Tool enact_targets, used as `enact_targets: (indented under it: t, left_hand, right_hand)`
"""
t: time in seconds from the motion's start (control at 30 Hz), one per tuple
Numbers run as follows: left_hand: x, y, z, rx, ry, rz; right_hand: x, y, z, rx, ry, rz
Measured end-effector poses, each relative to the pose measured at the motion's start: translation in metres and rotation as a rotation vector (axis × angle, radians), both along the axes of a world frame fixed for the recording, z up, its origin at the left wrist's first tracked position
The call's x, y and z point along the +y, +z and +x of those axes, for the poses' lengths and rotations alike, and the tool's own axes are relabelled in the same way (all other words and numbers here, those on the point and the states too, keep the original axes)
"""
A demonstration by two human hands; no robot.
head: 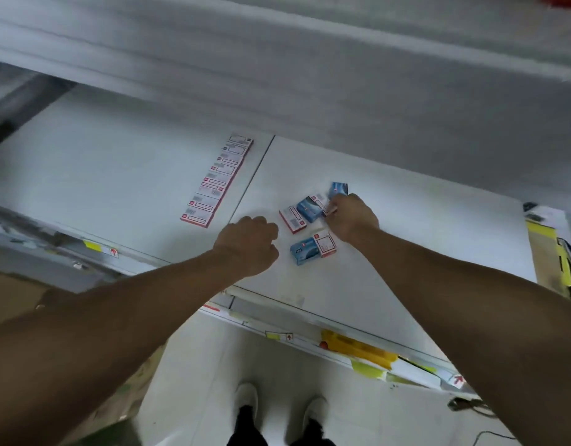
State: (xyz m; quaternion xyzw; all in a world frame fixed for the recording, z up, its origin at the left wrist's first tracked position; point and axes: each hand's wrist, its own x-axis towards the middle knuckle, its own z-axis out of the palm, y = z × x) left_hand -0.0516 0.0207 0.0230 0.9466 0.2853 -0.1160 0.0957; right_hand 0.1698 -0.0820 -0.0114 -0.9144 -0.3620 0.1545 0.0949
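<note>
Several small boxes lie loose on the white table (406, 252): a red-and-white box (292, 219), a blue box (310, 208) beside it, another blue box (338, 189) farther back and a blue-and-red pair (312, 247) nearer me. My right hand (353, 219) reaches into this cluster, and its fingers pinch a small red-and-white box by the edge. My left hand (247, 244) hovers left of the cluster with fingers curled into a fist, holding nothing that I can see. A neat row of red-and-white boxes (217, 181) lies farther left.
A seam (252, 178) splits the table surface into two panels. A thick stack of white foam sheets (277, 59) runs along the back. Yellow tape and arrow labels (358, 347) mark the front edge. My shoes (277, 410) stand on the pale floor below.
</note>
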Motion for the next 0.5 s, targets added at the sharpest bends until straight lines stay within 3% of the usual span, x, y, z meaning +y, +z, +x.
enact_targets:
  t: [0.33,0.5]
  left_hand:
    - [0.031,-0.026,0.036,-0.104,-0.049,0.095]
    - [0.044,-0.031,0.051,-0.164,-0.183,0.079]
  right_hand:
    - [0.021,-0.022,0.008,-0.154,0.067,0.097]
    - [0.015,-0.017,0.012,-0.084,0.011,0.124]
